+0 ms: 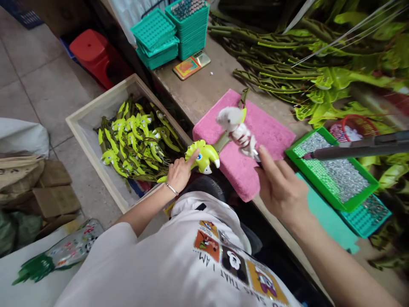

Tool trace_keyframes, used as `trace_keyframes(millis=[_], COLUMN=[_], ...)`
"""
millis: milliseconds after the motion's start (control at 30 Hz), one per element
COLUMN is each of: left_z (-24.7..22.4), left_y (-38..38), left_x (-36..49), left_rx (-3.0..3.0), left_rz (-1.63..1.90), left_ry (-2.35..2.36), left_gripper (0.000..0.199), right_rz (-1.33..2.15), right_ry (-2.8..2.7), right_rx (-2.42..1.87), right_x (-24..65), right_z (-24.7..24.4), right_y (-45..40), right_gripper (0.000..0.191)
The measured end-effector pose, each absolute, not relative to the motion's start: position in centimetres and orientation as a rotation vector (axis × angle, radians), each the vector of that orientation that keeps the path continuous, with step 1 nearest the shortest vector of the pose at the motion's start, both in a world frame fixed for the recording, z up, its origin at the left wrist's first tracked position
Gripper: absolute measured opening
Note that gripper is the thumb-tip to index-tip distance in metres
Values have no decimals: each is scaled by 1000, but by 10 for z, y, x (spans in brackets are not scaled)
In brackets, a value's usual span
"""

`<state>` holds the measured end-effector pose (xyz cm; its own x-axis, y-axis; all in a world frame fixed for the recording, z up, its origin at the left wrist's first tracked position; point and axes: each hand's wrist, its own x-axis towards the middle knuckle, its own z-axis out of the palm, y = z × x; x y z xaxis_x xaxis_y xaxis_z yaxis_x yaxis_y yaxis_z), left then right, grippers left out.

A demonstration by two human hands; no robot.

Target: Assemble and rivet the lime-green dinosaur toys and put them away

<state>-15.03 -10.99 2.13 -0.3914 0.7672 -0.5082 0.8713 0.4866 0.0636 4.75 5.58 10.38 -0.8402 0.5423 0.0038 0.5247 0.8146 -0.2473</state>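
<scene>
My left hand grips a lime-green plastic dinosaur head with a blue eye, its index finger lying along the top. A stem runs from the head to a white fluffy figure banded with dark red, which rests on a pink sponge pad. My right hand pinches a small silvery-tipped tool against the figure's lower end. A grey pen-shaped tool reaches in from the right, its tip over a green tray of silvery rhinestones.
A white box holds several similar lime-green toys to the left. Stacked teal baskets stand on the wooden bench. Green-stemmed toys are heaped at the back right. A red stool and cardboard are on the floor.
</scene>
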Motion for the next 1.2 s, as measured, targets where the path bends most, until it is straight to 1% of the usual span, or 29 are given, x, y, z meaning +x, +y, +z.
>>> trace_keyframes(millis=[67, 167, 267, 400, 500, 633, 800, 933, 1033, 1100, 1200], left_z=[24, 28, 32, 39, 44, 48, 49, 50, 48, 45, 38], left_y=[-109, -109, -111, -117, -121, -121, -119, -122, -127, -132, -140], left_x=[-149, -148, -148, -150, -151, -152, -152, -150, -148, -148, -150], left_rx=[1353, 1363, 1380, 1431, 1450, 1477, 1480, 1506, 1560, 1582, 1602], left_rz=[-320, -344, -360, -392, -448, -516, -525, -551, -501, -440, -334], left_ry=[2257, 2244, 2265, 2314, 2337, 2352, 2356, 2378, 2422, 2464, 2579], left_gripper=[80, 79, 75, 66, 67, 73, 72, 70, 69, 65, 52], right_rz=[376, 546, 618, 493, 513, 648, 491, 583, 502, 373, 241], right_ry=[-3057, -3120, -2888, -2557, -2476, -2600, -2376, -2535, -2517, -2439, -2387], right_rx=[-958, -994, -963, -1063, -1188, -1289, -1341, -1429, -1492, -1481, -1512], right_x=[48, 47, 49, 63, 76, 82, 57, 42, 52, 67, 92], right_z=[92, 81, 89, 98, 80, 52, 46, 32, 29, 34, 38], right_y=[53, 54, 60, 63, 56, 57, 88, 109, 112, 109, 102], right_gripper=[51, 49, 48, 50, 51, 49, 54, 53, 52, 52, 50])
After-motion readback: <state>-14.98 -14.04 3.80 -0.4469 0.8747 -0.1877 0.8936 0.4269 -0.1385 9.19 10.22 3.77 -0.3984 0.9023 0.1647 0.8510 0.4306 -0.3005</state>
